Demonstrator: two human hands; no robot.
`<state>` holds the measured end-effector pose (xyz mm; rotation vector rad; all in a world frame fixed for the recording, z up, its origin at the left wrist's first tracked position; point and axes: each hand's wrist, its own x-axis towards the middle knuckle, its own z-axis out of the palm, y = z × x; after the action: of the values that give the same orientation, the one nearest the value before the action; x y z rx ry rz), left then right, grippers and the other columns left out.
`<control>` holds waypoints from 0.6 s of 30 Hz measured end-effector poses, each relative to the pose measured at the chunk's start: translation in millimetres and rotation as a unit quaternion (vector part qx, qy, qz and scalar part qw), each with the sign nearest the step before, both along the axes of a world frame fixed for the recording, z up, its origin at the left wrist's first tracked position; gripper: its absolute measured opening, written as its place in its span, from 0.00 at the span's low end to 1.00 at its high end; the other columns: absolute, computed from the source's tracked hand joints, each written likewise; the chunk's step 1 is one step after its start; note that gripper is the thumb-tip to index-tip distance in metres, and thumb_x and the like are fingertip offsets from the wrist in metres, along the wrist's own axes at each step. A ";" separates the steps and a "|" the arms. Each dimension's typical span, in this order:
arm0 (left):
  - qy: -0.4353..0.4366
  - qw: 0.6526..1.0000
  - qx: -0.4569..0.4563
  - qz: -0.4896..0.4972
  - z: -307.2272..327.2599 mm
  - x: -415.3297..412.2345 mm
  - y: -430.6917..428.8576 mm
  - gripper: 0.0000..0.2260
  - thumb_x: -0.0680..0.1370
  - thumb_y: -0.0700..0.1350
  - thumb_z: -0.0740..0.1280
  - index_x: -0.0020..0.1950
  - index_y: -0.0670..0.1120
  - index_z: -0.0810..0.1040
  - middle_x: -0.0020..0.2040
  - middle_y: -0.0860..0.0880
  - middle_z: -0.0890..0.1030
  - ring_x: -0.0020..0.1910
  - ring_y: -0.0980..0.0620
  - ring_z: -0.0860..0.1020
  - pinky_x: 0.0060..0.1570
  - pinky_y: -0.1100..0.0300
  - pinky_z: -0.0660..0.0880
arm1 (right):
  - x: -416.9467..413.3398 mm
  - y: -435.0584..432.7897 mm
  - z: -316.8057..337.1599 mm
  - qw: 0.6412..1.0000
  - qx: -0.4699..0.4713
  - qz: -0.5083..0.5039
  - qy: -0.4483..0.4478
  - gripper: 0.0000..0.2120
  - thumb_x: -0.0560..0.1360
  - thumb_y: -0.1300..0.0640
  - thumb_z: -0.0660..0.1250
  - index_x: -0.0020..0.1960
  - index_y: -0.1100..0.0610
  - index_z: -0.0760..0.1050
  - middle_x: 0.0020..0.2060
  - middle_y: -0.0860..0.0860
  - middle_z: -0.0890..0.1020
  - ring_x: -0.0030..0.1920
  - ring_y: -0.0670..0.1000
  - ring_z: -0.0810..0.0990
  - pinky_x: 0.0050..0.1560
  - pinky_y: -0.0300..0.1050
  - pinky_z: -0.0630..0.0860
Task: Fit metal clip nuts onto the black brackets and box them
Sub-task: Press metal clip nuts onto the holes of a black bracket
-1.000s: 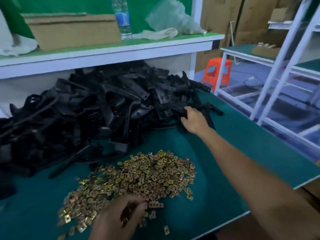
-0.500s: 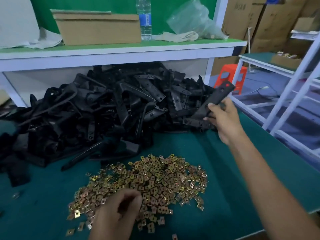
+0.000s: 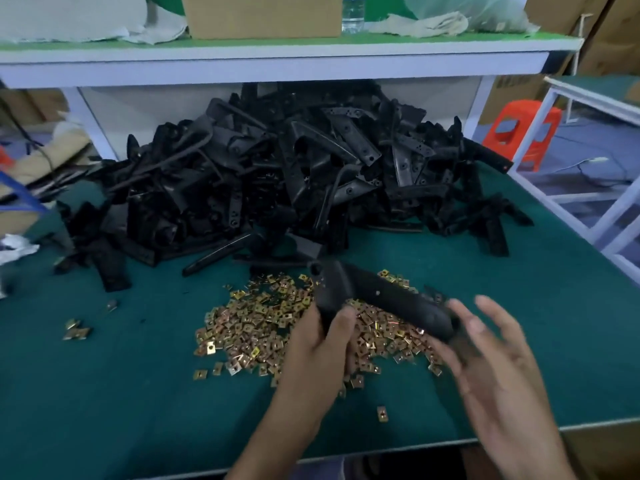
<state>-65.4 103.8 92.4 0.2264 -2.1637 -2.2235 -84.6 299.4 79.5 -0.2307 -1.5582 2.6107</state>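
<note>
One long black bracket is held above the pile of brass-coloured clip nuts on the green table. My left hand grips the bracket's left end, fingers curled round it. My right hand is blurred, with its fingers spread, at the bracket's right end; whether it touches the bracket is unclear. A big heap of black brackets lies behind the nuts, under the shelf.
A white shelf overhangs the heap and carries a cardboard box, a water bottle and cloths. A few stray nuts lie to the left. An orange stool and a white rack stand to the right.
My right hand brought a bracket from the heap's right side down over the nuts. My left hand left the nut pile and took the bracket's left end. The right hand's fingers have spread.
</note>
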 end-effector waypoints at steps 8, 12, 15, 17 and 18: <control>0.025 0.984 -0.103 -0.144 -5.9 9.8 -2.5 0.11 0.80 0.59 0.62 0.41 0.58 0.75 0.32 0.56 0.76 0.31 0.58 0.72 0.33 0.62 0.69 | -0.5 0.9 4.5 0.866 0.429 0.248 0.073 0.26 0.74 0.47 0.76 0.65 0.29 0.70 0.52 0.41 0.85 0.49 0.41 0.84 0.49 0.42 0.79; 0.044 0.977 -0.188 -0.094 -19.0 15.5 -12.7 0.10 0.81 0.63 0.61 0.49 0.60 0.78 0.42 0.56 0.82 0.36 0.58 0.77 0.36 0.59 0.74 | -8.6 4.4 -9.3 0.916 0.367 0.161 0.019 0.24 0.78 0.57 0.72 0.64 0.32 0.70 0.48 0.44 0.84 0.36 0.48 0.81 0.36 0.43 0.79; 0.052 0.935 -0.330 -0.120 -34.9 29.1 -16.4 0.05 0.82 0.54 0.65 0.50 0.57 0.80 0.45 0.61 0.80 0.45 0.63 0.77 0.43 0.67 0.73 | -10.1 14.9 -19.0 0.947 0.303 0.104 -0.014 0.22 0.78 0.57 0.72 0.63 0.35 0.70 0.47 0.47 0.85 0.35 0.49 0.82 0.35 0.41 0.80; 0.062 0.906 -0.385 -0.164 -44.5 35.3 -11.3 0.07 0.81 0.56 0.67 0.54 0.55 0.80 0.49 0.61 0.78 0.51 0.64 0.74 0.51 0.66 0.71 | -8.3 15.2 -25.2 0.954 0.285 0.094 -0.027 0.22 0.78 0.57 0.72 0.63 0.35 0.70 0.46 0.47 0.85 0.36 0.49 0.83 0.36 0.42 0.81; 0.074 0.889 -0.413 -0.183 -49.3 36.5 -7.7 0.10 0.80 0.58 0.67 0.56 0.55 0.80 0.51 0.61 0.77 0.52 0.63 0.72 0.53 0.66 0.69 | -7.6 14.6 -28.3 0.956 0.279 0.091 -0.031 0.21 0.78 0.57 0.72 0.63 0.36 0.71 0.44 0.47 0.85 0.36 0.49 0.83 0.35 0.42 0.81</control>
<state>-28.9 96.2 43.1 -0.3900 -2.9757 -1.1466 -92.2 314.0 51.2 -0.1271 -2.3503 2.1655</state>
